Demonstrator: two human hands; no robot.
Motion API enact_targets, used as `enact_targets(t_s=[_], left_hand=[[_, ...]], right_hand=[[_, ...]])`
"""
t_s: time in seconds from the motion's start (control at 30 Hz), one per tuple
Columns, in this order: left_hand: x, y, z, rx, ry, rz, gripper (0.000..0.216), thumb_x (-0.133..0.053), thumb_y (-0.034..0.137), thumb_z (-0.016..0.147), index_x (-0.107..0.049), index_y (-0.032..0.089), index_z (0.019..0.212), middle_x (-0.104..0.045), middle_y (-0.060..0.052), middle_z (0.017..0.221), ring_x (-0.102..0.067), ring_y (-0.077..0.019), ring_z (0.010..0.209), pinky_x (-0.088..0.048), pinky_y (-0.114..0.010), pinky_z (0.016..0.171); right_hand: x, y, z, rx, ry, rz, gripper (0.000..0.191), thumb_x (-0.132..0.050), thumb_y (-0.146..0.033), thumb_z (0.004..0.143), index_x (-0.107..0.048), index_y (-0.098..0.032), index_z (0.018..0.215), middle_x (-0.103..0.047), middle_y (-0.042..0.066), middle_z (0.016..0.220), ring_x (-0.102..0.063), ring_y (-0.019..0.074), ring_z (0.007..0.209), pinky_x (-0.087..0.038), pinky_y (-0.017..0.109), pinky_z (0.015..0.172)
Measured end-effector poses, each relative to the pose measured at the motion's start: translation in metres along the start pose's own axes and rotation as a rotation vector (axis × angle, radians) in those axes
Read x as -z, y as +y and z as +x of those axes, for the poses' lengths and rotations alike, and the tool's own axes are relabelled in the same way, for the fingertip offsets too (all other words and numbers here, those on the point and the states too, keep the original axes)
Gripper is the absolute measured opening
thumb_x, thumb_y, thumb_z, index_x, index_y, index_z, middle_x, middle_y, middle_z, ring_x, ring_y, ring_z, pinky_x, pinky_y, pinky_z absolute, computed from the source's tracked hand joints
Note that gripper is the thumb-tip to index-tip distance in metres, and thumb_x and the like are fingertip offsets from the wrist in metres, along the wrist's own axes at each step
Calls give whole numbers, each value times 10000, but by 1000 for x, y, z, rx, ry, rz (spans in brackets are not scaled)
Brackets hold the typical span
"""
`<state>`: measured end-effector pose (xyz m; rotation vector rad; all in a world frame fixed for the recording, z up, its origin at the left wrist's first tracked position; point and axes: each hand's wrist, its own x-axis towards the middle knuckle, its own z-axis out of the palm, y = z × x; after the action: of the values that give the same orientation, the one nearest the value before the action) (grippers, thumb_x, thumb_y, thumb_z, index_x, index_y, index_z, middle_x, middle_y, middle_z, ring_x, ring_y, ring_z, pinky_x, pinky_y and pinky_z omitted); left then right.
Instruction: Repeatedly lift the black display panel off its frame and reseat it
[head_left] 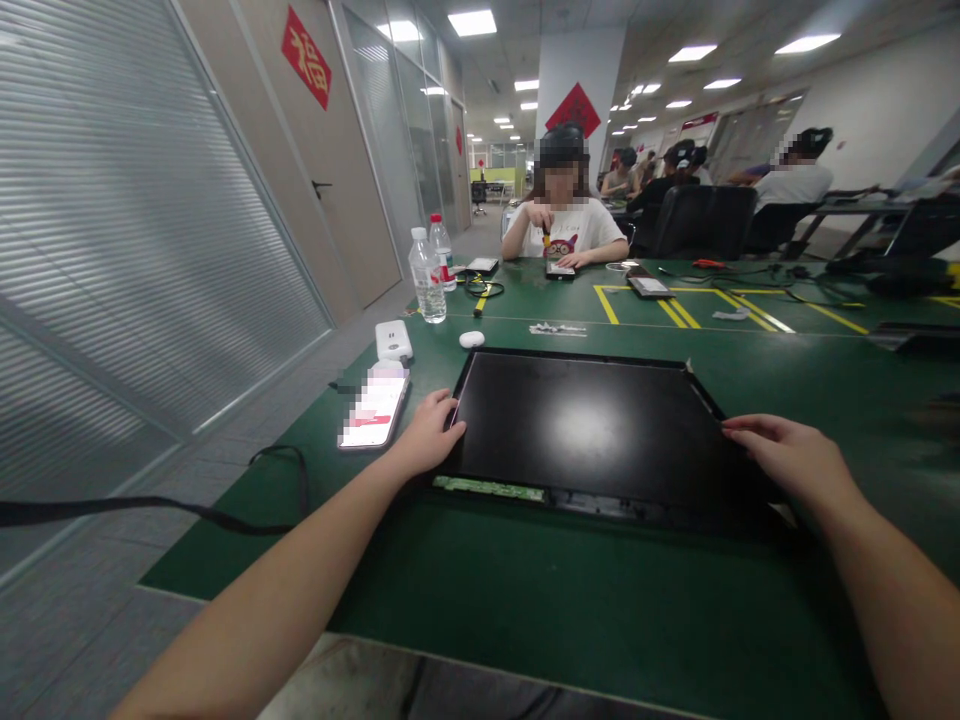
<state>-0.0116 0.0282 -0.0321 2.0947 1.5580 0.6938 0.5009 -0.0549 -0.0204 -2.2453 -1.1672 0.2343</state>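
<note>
We are looking down at a black display panel (585,420) that is lying on the green bench (450,570) directly between our two hands, screen side facing up. Its long axis is running left to right across our front, so the short sides are meeting our palms and the long sides are facing toward and away from us. Our left hand (431,438) is grasping the left short side near its middle, thumb standing apart from the fingers; our right hand (795,455) is pinching the right short side, also around the middle. Neither is sitting nearer: both are touching the frame, roughly opposite each other. How firmly each grip is pressing, we are not managing to tell, nor whether fingers are reaching underneath. A green circuit strip (487,488) is showing along the left part of the near long edge, clear of both hands. Beyond our left wrist a phone (373,408) is lying just beside the panel, with a white power bank (394,340) behind it, and a small white case (472,340) is sitting past the far left corner. Across the bench a co-worker (592,228) is holding a yellow-and-black tool (547,240).
</note>
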Motion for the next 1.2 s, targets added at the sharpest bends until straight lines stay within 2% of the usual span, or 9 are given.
enact_targets(t_s=[0.37,0.73,0.87,1.07,1.2], left_hand=[[2,-1,5,55,24,-56,383,-720,373,845,-789,203,1181,-605,-179,1631,-560,-411,1553,-392,-554,1341],[5,-5,5,33,9,-57,459,-734,449,846,-800,204,1228,-599,-179,1638,-553,-415,1557,-387,-548,1344],[7,-7,6,-25,-3,-25,465,-739,488,854,-813,204,1215,-661,-179,1562,-601,-413,1501,-410,-547,1330],[9,-7,8,-53,-16,-6,493,-746,533,850,-814,204,1211,-678,-186,1537,-624,-425,1466,-428,-564,1315],[8,-4,6,-52,-22,-7,470,-745,513,860,-810,210,1213,-675,-191,1548,-602,-440,1489,-419,-580,1320]], right_hand=[[2,-8,-5,-20,14,11,291,-654,-510,626,-808,-311,770,-804,71,822,-730,331,847,-558,444,815],[-1,-2,-3,2,13,10,332,-655,-540,628,-810,-305,805,-812,80,867,-721,336,876,-542,447,816],[1,-4,-5,-9,1,23,348,-662,-539,615,-816,-296,809,-820,87,876,-723,337,888,-544,451,838],[1,-6,-5,-6,18,51,302,-666,-523,593,-797,-308,760,-803,71,803,-731,343,856,-552,479,880],[2,-7,-4,-30,-4,35,289,-685,-515,590,-805,-313,757,-814,71,845,-736,354,903,-554,486,904]])
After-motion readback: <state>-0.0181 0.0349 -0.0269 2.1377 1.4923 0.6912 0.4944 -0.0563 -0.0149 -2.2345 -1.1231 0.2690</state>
